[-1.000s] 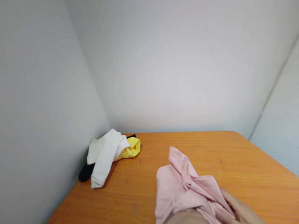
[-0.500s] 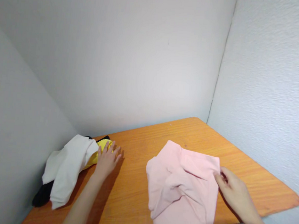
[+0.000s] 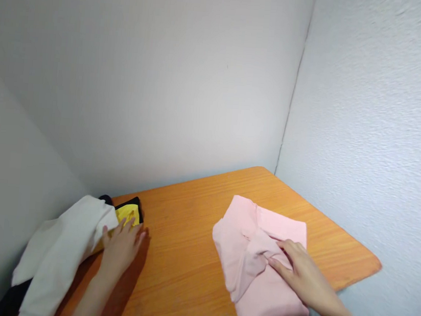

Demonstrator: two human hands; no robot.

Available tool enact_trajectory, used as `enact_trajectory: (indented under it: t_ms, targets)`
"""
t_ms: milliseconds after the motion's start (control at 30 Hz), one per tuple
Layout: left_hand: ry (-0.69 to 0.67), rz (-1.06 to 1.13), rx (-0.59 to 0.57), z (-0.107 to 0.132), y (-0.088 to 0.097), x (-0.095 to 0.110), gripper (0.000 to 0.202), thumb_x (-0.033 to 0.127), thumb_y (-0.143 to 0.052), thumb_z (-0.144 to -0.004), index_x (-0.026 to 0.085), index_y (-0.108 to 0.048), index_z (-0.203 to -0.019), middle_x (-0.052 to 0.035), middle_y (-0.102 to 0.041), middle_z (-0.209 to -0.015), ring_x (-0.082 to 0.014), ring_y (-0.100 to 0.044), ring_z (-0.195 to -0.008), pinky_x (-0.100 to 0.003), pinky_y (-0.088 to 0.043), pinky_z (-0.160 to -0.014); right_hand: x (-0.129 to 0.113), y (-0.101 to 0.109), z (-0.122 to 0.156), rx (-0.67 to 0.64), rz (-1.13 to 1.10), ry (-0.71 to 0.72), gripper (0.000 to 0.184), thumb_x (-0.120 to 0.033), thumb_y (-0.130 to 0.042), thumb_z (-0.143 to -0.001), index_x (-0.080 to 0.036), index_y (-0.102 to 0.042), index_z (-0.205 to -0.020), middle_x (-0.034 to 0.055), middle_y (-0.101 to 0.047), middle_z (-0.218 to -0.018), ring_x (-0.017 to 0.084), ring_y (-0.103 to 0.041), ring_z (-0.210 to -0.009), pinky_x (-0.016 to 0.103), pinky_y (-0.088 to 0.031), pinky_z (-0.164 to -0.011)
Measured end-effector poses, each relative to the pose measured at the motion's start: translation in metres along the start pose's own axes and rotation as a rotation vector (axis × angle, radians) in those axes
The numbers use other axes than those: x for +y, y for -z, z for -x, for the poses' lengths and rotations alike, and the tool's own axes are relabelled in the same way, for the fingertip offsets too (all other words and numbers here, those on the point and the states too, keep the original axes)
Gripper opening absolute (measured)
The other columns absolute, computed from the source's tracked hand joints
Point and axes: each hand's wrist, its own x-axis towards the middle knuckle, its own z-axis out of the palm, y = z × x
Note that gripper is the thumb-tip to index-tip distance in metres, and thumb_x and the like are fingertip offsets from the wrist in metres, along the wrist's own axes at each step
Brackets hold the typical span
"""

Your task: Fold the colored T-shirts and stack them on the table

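On tabletop (image 3: 182,268), left hand (image 3: 121,251) on yellow cloth (image 3: 128,214), right hand (image 3: 296,271) on pink cloth (image 3: 257,300)

pale textured walls (image 3: 369,118), corner seam (image 3: 293,94) — orange wood-grain table (image 3: 183,254)

Nothing can be read here: no words, labels, brands, numbers or signs show. The pink garment (image 3: 256,260), the white cloth (image 3: 58,248) and the orange desk (image 3: 187,254) carry no visible lettering.
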Motion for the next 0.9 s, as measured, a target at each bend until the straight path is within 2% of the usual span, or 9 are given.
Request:
enact_trajectory:
  t_ms: [100, 200, 267, 333, 400, 467, 600, 733, 900]
  targets:
    - [-0.199, 0.02, -0.185, 0.02, -0.026, 0.012, 0.021, 0.037, -0.056, -0.091, 0.023, -0.068, -0.1, -0.0074, -0.065, -0.115, -0.0263, -0.055, -0.113, -0.048, -0.037, -0.103, -0.006, -0.007, -0.004, 0.05, 0.045, 0.032, 0.027, -0.043, -0.051, -0.089, -0.022, -0.06, -0.102, 0.0096, -0.06, -0.104, 0.028, -0.053, -0.1, 0.041, -0.042, -0.088]
    - [-0.44, 0.075, -0.389, 0.054, -0.057, 0.047, 0.026, 0.034, -0.045, -0.095, 0.025, -0.067, -0.106, -0.0078, -0.063, -0.117, -0.0238, -0.053, -0.113, -0.042, -0.034, -0.103, -0.013, -0.01, -0.007, 0.212, 0.147, 0.024, 0.027, -0.039, -0.051, -0.088, -0.02, -0.057, -0.105, 0.0114, -0.058, -0.106, 0.03, -0.052, -0.101, 0.043, -0.04, -0.088]
    - [-0.495, 0.129, -0.459, 0.076, -0.075, 0.075, 0.027, 0.034, -0.044, -0.095, 0.024, -0.066, -0.105, -0.0088, -0.063, -0.111, -0.0229, -0.054, -0.105, -0.039, -0.038, -0.095, -0.024, -0.009, -0.002, 0.31, 0.168, -0.026, 0.028, -0.04, -0.051, -0.087, -0.018, -0.055, -0.105, 0.0123, -0.058, -0.104, 0.03, -0.053, -0.1, 0.042, -0.04, -0.087]
    - [-0.492, 0.182, -0.499, 0.095, -0.09, 0.097, 0.025, 0.038, -0.049, -0.092, 0.021, -0.067, -0.098, -0.0095, -0.063, -0.102, -0.0238, -0.054, -0.098, -0.038, -0.04, -0.085, -0.039, -0.008, 0.007, 0.264, 0.104, -0.103, 0.025, -0.044, -0.047, -0.091, -0.021, -0.055, -0.093, 0.0089, -0.061, -0.092, 0.027, -0.057, -0.087, 0.037, -0.042, -0.078]
    - [-0.451, 0.239, -0.543, 0.108, -0.102, 0.111, 0.026, 0.043, -0.053, -0.089, 0.02, -0.066, -0.09, -0.0095, -0.062, -0.093, -0.0248, -0.055, -0.093, -0.037, -0.041, -0.08, -0.055, -0.009, 0.018, 0.102, 0.004, -0.162, 0.031, -0.047, -0.043, -0.094, -0.023, -0.052, -0.078, 0.0038, -0.06, -0.075, 0.022, -0.057, -0.071, 0.032, -0.041, -0.067]
    - [-0.406, 0.297, -0.601, 0.119, -0.111, 0.118, 0.027, 0.046, -0.055, -0.087, 0.021, -0.064, -0.085, -0.0086, -0.062, -0.085, -0.0241, -0.056, -0.088, -0.036, -0.041, -0.076, -0.064, -0.013, 0.028, 0.003, -0.026, -0.194, 0.033, -0.047, -0.045, -0.093, -0.023, -0.049, -0.072, 0.0022, -0.059, -0.069, 0.02, -0.056, -0.065, 0.03, -0.039, -0.062]
    - [-0.366, 0.355, -0.662, 0.13, -0.118, 0.121, 0.029, 0.048, -0.06, -0.083, 0.02, -0.062, -0.09, -0.0054, -0.063, -0.078, -0.021, -0.058, -0.078, -0.031, -0.043, -0.069, -0.06, -0.022, 0.038, 0.03, -0.023, -0.191, 0.027, -0.043, -0.045, -0.092, -0.023, -0.047, -0.073, 0.0041, -0.06, -0.072, 0.022, -0.057, -0.069, 0.031, -0.039, -0.065]
    - [-0.305, 0.426, -0.713, 0.132, -0.12, 0.122, 0.03, 0.047, -0.061, -0.081, 0.019, -0.061, -0.094, -0.0026, -0.062, -0.073, -0.0189, -0.058, -0.073, -0.028, -0.042, -0.065, -0.051, -0.02, 0.043, 0.017, -0.263, -0.13, 0.026, -0.042, -0.04, -0.093, -0.021, -0.052, -0.08, 0.004, -0.061, -0.077, 0.022, -0.058, -0.077, 0.03, -0.044, -0.072]
    - [-0.344, 0.458, -0.6, 0.126, -0.119, 0.123, 0.027, 0.042, -0.053, -0.087, 0.019, -0.062, -0.077, -0.0033, -0.059, -0.074, -0.0185, -0.055, -0.076, -0.027, -0.04, -0.067, -0.049, -0.004, 0.05, -0.033, -0.462, -0.091, 0.032, -0.048, -0.043, -0.092, -0.021, -0.059, -0.09, 0.0055, -0.065, -0.093, 0.024, -0.058, -0.092, 0.032, -0.045, -0.086]
